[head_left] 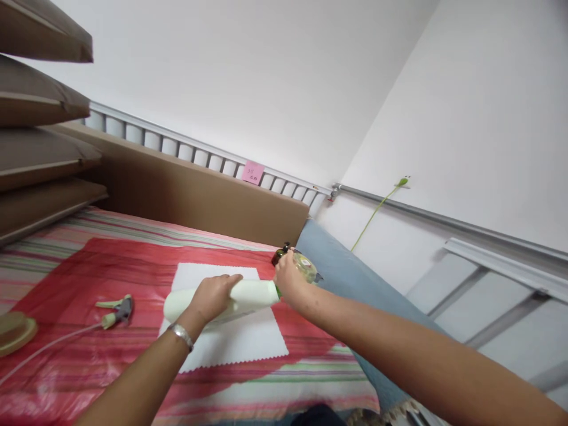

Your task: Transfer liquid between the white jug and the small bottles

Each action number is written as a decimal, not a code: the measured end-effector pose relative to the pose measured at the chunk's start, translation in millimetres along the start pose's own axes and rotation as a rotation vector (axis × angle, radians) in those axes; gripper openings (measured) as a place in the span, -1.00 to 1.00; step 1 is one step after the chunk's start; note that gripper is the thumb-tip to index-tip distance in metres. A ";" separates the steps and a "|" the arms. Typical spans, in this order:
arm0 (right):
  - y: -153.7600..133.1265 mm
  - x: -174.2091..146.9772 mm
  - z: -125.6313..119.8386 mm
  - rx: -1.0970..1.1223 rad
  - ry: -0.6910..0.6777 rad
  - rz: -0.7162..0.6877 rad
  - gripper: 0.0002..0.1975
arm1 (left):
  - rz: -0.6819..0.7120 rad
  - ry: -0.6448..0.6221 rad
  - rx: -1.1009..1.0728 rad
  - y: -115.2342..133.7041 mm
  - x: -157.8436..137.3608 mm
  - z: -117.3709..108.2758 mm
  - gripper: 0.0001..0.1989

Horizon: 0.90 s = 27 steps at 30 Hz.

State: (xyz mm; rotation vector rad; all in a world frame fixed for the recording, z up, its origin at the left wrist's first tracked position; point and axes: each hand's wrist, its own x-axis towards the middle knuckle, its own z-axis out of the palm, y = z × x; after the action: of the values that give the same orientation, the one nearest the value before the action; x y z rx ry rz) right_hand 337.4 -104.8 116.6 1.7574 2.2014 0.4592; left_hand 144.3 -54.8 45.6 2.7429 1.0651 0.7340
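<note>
I've room over the glossy sheet [146,266] left of my left hand [215,299], which grips a smooth bottle [255,294] above zigzag-edged cloth [257,338]; my right hand [290,279] clasps a clear flask [306,266] near the bottle's end.

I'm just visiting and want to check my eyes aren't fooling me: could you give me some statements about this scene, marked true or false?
1. The left hand grips a pale green bottle. True.
2. The right hand is at the spray head. False: it is by the neck end of the pale green bottle; the spray head lies apart, on the red sheet.
3. A white sheet with a zigzag edge lies on the red sheet. True.
4. The bracelet is on the right wrist. False: it is on the left wrist.
5. A pink note shows above the brown board. True.
6. The cord at the wall is red. False: it is green.
</note>
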 end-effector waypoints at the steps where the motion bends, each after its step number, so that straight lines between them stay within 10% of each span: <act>1: -2.3 -1.6 -0.6 -0.032 -0.009 0.045 -0.65 | 0.005 0.002 -0.023 1.8 -0.7 -0.2 -0.49; 9: 35.4 -49.3 -21.6 0.004 -0.028 0.113 -0.43 | -0.076 0.083 -0.159 -6.3 -8.2 1.6 -0.48; 14: 46.9 -83.6 21.6 0.663 0.293 0.410 -0.19 | -0.210 0.282 -0.290 -53.2 -24.3 -1.9 -0.49; 20: -23.1 -110.2 106.5 1.278 0.467 0.791 -0.07 | -0.374 0.589 -0.476 -97.8 -39.9 7.6 -0.52; 27: -91.3 -119.8 154.9 1.564 0.505 0.788 -0.15 | -0.396 0.633 -0.625 -103.7 -49.6 36.1 -0.53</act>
State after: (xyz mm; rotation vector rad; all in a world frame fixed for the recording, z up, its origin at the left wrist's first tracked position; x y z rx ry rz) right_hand 346.5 -229.9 -59.3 3.5771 2.0488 -1.2211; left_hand 66.8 -7.4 -33.7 1.7388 1.1538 1.5810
